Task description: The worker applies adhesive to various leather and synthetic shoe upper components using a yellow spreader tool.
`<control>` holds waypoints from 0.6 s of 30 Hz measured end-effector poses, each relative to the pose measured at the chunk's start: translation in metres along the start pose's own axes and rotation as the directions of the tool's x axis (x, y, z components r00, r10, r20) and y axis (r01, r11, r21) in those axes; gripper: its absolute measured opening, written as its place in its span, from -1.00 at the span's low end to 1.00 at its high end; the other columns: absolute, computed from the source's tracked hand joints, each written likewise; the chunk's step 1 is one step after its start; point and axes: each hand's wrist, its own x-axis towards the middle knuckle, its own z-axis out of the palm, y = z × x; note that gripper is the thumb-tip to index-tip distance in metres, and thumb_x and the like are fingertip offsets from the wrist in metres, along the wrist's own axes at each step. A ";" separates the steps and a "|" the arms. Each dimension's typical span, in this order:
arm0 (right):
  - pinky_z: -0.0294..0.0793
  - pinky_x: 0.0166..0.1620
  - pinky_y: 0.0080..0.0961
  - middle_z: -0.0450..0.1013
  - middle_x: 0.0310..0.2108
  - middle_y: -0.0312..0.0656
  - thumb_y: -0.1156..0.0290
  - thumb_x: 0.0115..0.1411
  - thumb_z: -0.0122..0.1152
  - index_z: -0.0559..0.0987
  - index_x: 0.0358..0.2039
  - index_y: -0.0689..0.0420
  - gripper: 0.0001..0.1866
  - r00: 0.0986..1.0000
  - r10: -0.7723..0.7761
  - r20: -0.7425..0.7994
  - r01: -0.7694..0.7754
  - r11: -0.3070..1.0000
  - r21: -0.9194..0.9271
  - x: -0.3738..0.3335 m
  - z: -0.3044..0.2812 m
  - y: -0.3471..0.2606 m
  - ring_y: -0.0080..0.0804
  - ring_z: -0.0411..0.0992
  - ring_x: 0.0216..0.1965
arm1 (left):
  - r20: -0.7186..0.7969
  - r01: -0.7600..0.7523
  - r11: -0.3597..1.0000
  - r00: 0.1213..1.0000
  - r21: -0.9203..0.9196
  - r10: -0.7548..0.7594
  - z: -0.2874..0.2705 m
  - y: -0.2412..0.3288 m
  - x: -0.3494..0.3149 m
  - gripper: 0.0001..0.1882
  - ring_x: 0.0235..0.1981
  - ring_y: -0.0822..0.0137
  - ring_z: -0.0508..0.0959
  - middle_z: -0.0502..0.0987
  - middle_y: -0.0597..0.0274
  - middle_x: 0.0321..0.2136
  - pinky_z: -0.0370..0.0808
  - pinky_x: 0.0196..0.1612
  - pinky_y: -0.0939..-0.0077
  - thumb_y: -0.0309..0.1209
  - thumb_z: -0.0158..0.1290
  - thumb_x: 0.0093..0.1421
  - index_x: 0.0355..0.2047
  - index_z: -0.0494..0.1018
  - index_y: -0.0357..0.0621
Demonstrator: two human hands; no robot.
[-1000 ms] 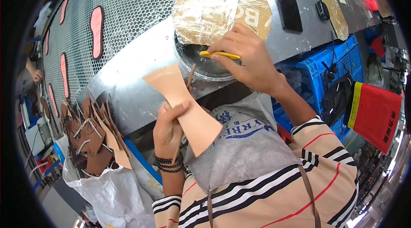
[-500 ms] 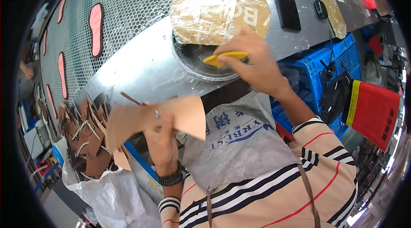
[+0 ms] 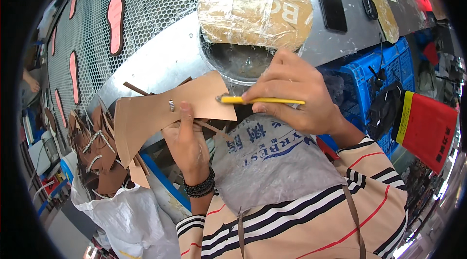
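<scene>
My left hand [image 3: 187,147] grips a tan, leather-like shoe piece [image 3: 202,91] with a narrow middle and flared ends, thumb on top. A small silvery thing [image 3: 171,106] shows on its face beside my thumb. Dark strips [image 3: 136,89] stick out from behind the piece. In my right hand [image 3: 296,91] is a brush with a flat yellow handle [image 3: 272,100]. Its dark tip is at the piece's right end and seems to touch it. Just beyond, a round metal bowl [image 3: 243,62] is set in the bench, partly under a taped cardboard disc [image 3: 255,8].
Pink insoles [image 3: 115,23] lie on a mesh belt [image 3: 151,16] at the far left. A phone [image 3: 331,6] rests on the metal bench at the right, above a blue crate [image 3: 384,71]. Brown offcuts [image 3: 104,161] fill a white sack [image 3: 131,220] at my left.
My right hand has brought the brush from over the bowl, down and left, to the piece's right end. The left hand has steadied the piece and turned it slightly.
</scene>
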 end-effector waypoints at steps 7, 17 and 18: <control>0.42 -0.21 -0.40 0.57 -0.41 -0.26 0.40 0.13 0.41 0.72 -0.33 0.14 -0.88 0.932 0.187 -0.310 -0.152 0.979 0.135 0.004 -0.010 0.007 -0.26 0.40 -0.33 | 0.136 -0.009 0.806 0.985 -0.592 0.111 0.008 0.003 0.052 -0.69 -0.08 0.32 0.46 0.51 0.18 -0.04 0.40 -0.09 0.35 -0.28 -0.03 0.48 0.10 0.36 -0.21; 0.47 -0.19 -0.28 0.59 -0.40 -0.10 0.40 0.17 0.28 0.68 -0.32 0.15 -0.88 0.876 0.160 -0.454 -0.205 0.977 -0.052 0.013 0.036 0.024 -0.12 0.51 -0.31 | -0.005 -0.126 0.671 0.984 -0.731 0.180 0.011 -0.031 0.088 -0.67 -0.30 0.29 0.30 0.43 0.22 -0.31 0.24 -0.19 0.32 -0.21 0.11 0.35 -0.09 0.42 -0.24; 0.48 -0.19 -0.27 0.59 -0.39 -0.09 0.40 0.17 0.28 0.67 -0.33 0.17 -0.87 0.884 0.202 -0.421 -0.215 0.977 0.017 0.014 0.041 0.023 -0.10 0.53 -0.32 | -0.062 -0.146 0.667 0.987 -0.731 0.148 0.017 -0.029 0.084 -0.67 -0.28 0.29 0.33 0.46 0.20 -0.28 0.26 -0.19 0.31 -0.22 0.11 0.34 -0.08 0.43 -0.24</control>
